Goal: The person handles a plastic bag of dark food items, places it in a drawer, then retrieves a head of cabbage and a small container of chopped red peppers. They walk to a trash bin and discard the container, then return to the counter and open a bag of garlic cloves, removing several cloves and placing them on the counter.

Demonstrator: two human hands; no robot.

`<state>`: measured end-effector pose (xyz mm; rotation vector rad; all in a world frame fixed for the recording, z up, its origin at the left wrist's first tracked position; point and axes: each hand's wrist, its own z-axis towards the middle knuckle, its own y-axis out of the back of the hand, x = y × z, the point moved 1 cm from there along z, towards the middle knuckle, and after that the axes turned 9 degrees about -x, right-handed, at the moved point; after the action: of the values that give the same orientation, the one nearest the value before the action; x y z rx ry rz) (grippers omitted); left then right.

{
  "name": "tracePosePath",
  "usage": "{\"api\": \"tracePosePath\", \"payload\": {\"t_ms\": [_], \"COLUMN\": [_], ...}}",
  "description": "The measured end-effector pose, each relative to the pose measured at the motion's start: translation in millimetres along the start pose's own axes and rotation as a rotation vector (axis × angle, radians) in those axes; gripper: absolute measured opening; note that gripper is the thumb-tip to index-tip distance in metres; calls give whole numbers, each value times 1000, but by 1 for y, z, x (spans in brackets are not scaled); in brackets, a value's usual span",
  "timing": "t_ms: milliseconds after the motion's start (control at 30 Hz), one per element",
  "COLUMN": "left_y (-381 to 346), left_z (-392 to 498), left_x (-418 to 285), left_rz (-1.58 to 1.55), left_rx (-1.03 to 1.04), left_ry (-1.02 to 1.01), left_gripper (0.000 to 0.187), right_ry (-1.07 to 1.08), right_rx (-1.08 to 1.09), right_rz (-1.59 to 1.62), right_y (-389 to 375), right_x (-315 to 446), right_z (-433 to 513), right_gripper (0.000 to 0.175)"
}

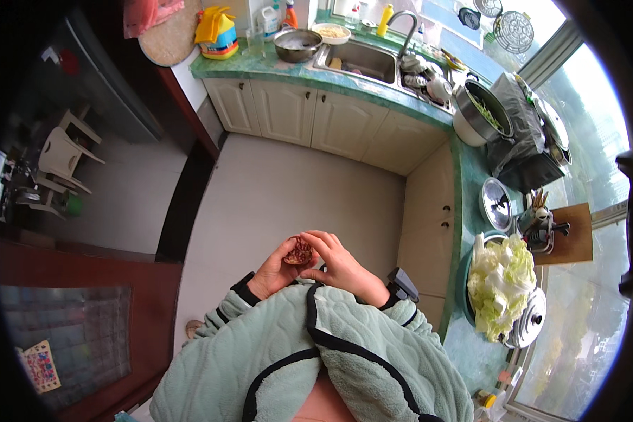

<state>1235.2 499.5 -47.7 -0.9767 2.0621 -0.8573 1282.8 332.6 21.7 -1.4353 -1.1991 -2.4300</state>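
My left hand (277, 271) is closed around a piece of pomegranate (298, 252), its dark red seeds facing up. My right hand (337, 262) curves over the right side of the fruit, with its fingertips at the upper edge; whether they press on it is hard to tell. Both hands are close in front of the green fleece clothing (274, 322) on my body, above the floor. The underside of the fruit is hidden by my fingers.
A green counter (467, 195) runs along the right side, bearing a basin of leafy lettuce (501, 285), a glass lid (496, 204) and a pot of greens (485, 108). Ahead are the sink (366, 60) and a metal bowl (297, 45). A door (153, 322) stands at left.
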Motion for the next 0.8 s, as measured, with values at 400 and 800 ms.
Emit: {"api": "tracePosePath", "payload": {"t_ms": [400, 800], "left_y": [25, -24], "left_z": [52, 161], "left_x": [-41, -189], "left_rz": [-162, -77], "left_rx": [-54, -23], "left_ry": [-29, -682], "left_gripper": [28, 23], "right_ry": [-212, -234], "right_rx": [-61, -92], "right_rz": [18, 145], "right_y": [-5, 38], "right_x": [-54, -167], "right_z": [32, 133], "right_gripper": [58, 49]}}
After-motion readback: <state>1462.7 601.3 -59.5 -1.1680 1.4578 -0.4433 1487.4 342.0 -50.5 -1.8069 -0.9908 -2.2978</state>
